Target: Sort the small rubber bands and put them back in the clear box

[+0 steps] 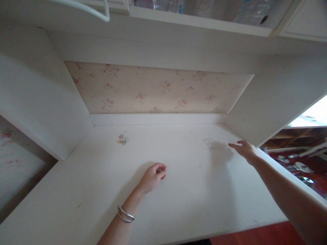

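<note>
My left hand rests on the white desk top near its middle, fingers curled in, with a small thin metal thing pinched at the fingertips; what it is cannot be made out. A silver bangle is on that wrist. My right hand reaches out flat, fingers apart, over the right side of the desk, holding nothing. Just left of its fingertips lies a small clear item. A little heap of coloured paper clips lies at the back left.
The desk sits in a white alcove with side walls and a floral back panel. A shelf with clear plastic items runs overhead. Past the right edge, shiny discs lie on a red floor. A white hanger shows at top left.
</note>
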